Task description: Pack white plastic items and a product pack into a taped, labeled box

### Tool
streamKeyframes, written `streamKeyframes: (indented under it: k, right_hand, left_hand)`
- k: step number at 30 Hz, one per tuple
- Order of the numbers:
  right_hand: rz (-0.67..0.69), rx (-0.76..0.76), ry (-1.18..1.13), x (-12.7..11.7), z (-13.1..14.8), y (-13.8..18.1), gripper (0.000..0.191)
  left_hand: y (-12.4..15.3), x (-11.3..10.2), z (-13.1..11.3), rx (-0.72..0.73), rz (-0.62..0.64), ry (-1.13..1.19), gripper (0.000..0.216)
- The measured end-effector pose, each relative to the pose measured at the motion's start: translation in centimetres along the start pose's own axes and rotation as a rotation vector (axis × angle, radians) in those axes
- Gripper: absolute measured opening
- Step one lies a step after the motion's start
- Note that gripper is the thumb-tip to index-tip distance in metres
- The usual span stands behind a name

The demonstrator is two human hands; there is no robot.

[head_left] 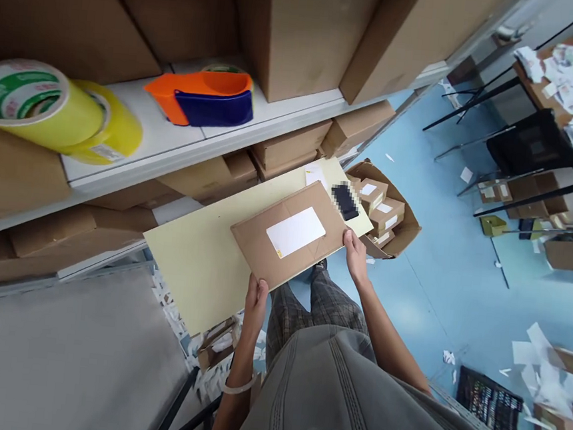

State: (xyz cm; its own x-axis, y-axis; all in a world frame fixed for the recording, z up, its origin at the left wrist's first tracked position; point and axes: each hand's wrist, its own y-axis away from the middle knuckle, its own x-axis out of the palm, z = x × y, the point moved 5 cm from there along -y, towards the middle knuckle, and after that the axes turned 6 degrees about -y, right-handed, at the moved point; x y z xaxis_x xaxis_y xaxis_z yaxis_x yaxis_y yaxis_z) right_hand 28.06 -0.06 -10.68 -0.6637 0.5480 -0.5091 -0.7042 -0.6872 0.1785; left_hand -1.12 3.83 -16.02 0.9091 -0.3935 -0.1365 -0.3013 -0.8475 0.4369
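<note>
Both of my hands hold a flat brown cardboard box with a white label on its upper face. My left hand grips its near left corner, thumb on top. At the near right corner my right hand closes on the edge, the fingers underneath hidden. Below the box is a pale yellow board; I cannot tell whether the box rests on it. A phone, partly blurred out, lies on the board's right end, near a white paper.
A shelf across the back bears rolls of yellow tape, an orange and blue tape dispenser and large cartons. An open carton of small labelled boxes stands beyond the board's right end. A black chair and a black crate are farther right.
</note>
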Motion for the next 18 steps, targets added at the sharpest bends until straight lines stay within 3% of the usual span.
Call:
streamKeyframes:
  k: [4,8,12,18]
  right_hand:
    - [0.027,0.015,-0.06,-1.9,-1.5,-0.5,0.062]
    - [0.044,-0.002,-0.088,-5.7,-3.4,-2.4,0.06]
    - [0.03,-0.006,-0.067,-12.1,-6.8,-4.8,0.058]
    - [-0.115,0.09,0.027,-25.5,-14.7,-7.7,0.063]
  left_hand:
    - [0.7,1.7,-1.4,-0.002,-0.039,-0.084,0.066]
    - [1.5,5.9,-2.9,0.0,-0.056,-0.124,0.066]
    - [2.0,13.2,-4.0,0.004,-0.004,-0.123,0.067]
    - [1.0,27.6,-4.6,-0.02,0.206,-0.166,0.07]
